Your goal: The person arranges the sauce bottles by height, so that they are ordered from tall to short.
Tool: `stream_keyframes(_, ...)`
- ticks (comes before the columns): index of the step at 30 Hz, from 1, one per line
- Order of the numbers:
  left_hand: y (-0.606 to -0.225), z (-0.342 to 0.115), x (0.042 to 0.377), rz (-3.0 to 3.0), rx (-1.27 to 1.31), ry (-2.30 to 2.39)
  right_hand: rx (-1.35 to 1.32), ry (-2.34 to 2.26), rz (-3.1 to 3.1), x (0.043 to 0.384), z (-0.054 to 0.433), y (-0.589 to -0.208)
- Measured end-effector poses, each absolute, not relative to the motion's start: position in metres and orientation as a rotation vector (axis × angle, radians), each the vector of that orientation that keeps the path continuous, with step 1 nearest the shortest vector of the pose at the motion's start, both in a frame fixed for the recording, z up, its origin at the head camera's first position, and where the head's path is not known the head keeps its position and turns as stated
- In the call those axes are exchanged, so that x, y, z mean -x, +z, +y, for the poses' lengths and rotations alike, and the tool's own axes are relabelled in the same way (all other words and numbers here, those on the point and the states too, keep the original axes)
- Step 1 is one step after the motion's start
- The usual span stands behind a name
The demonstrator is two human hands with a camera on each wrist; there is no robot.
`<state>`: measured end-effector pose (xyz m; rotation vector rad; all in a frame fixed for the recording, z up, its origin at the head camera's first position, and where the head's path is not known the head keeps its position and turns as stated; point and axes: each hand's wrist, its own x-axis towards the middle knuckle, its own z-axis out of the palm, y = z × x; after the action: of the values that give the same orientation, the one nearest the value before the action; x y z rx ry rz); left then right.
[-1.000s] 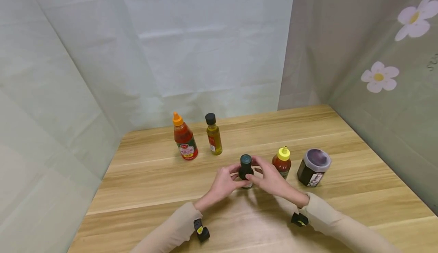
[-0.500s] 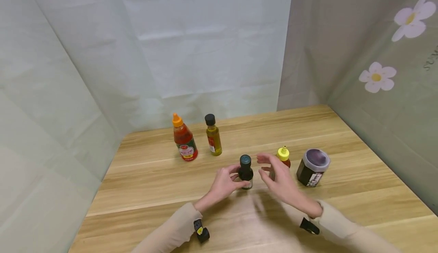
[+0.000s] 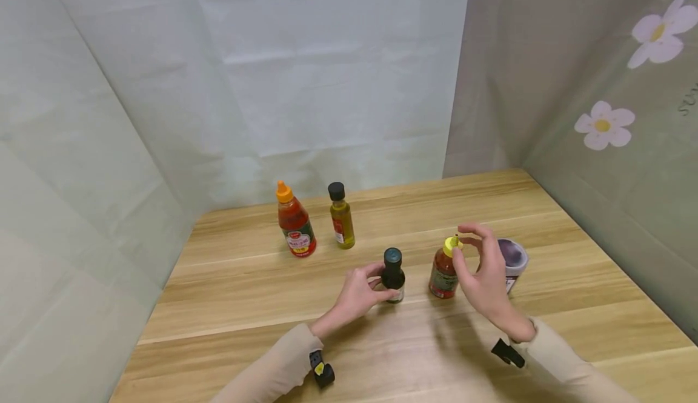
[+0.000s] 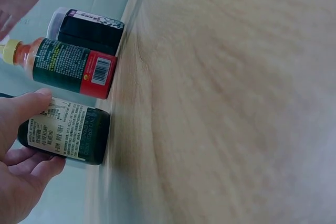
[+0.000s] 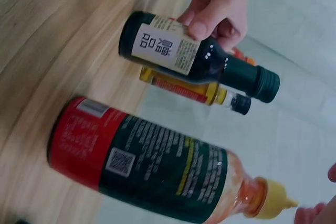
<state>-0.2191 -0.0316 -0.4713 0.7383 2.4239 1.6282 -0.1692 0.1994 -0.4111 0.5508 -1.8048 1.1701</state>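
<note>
My left hand (image 3: 357, 294) grips a small dark glass bottle (image 3: 393, 276) with a green cap, thumb on its pale label (image 5: 164, 44), as the right wrist view shows. The bottle stands upright on the wooden table. To its right is a red sauce squeeze bottle (image 3: 443, 274) with a yellow nozzle cap (image 3: 452, 244). My right hand (image 3: 486, 279) hovers beside that cap, thumb and fingers spread apart. In the right wrist view its fingertips (image 5: 310, 214) show right by the nozzle tip. A dark jar (image 3: 514, 257) with a pale lid is partly hidden behind the right hand.
Towards the back left stand a chili sauce bottle (image 3: 296, 227) with an orange tip and an oil bottle (image 3: 341, 218) with a black cap. Pale cloth (image 3: 327, 88) hangs behind the wooden table (image 3: 229, 294) and along its sides.
My right hand has let go of the dark bottle and moved right, past the squeeze bottle's body, up to its yellow cap. The left hand has stayed on the dark bottle.
</note>
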Motion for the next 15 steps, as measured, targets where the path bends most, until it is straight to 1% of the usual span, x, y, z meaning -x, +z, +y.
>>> stream_keyframes(6, -0.472, -0.031, 0.220, 2.412, -0.735, 1.629, -0.347, 1.238, -2.098, 0.167, 0.205, -0.411)
stream_keyframes(11, -0.473, -0.031, 0.220, 2.409, -0.738, 1.625, -0.237, 1.354, -2.305, 0.166, 0.210, -0.417)
stream_keyframes(15, -0.473, -0.031, 0.220, 2.419, -0.737, 1.615, -0.141, 1.359, -2.491, 0.165, 0.211, -0.422)
